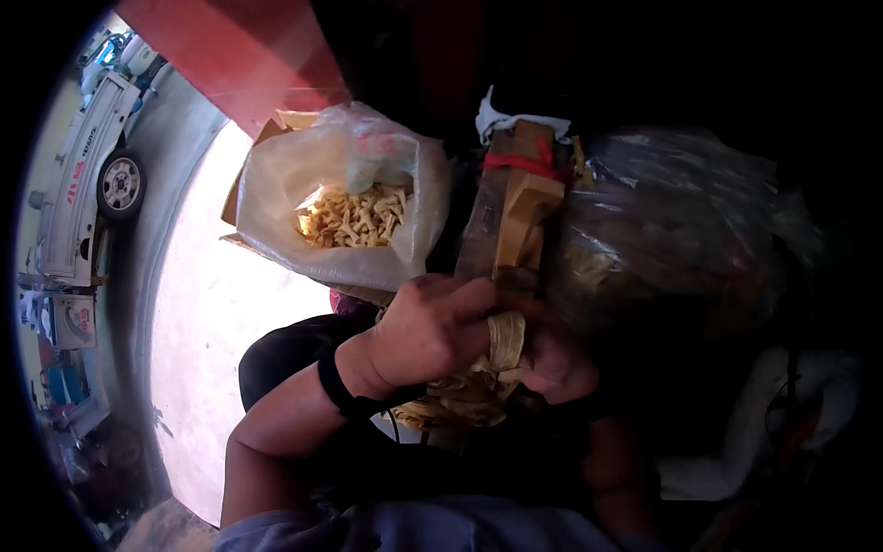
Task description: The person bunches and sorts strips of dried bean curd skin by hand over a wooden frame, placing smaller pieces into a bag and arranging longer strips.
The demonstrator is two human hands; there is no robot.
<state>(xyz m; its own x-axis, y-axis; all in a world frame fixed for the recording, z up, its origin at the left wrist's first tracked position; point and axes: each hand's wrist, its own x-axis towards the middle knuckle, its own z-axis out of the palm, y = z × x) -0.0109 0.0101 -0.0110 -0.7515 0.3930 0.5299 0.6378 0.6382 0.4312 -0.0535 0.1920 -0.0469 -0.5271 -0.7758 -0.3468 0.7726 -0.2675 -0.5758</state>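
My left hand [424,338] is closed around one end of a folded, pale yellow strip [507,339] that looks like tofu skin. Its fingers lie near the lower end of a wooden stand [519,228] with a red cloth band [528,162] tied around it. My right hand [562,369], in shadow, pinches the strip lower down. Below both hands lies a heap of similar loose strips [465,401], partly covered by my left wrist. Ahead and to the left, small knotted pieces [359,217] of the same colour fill the bottom of an open translucent plastic bag [290,172].
A cardboard box [231,200] surrounds the bag. Right of the stand sits a large clear plastic bag [662,207], its contents dim. White cloth [507,123] hangs at the stand's top. Beyond the bright floor [200,359] stands a vehicle with a wheel [121,183].
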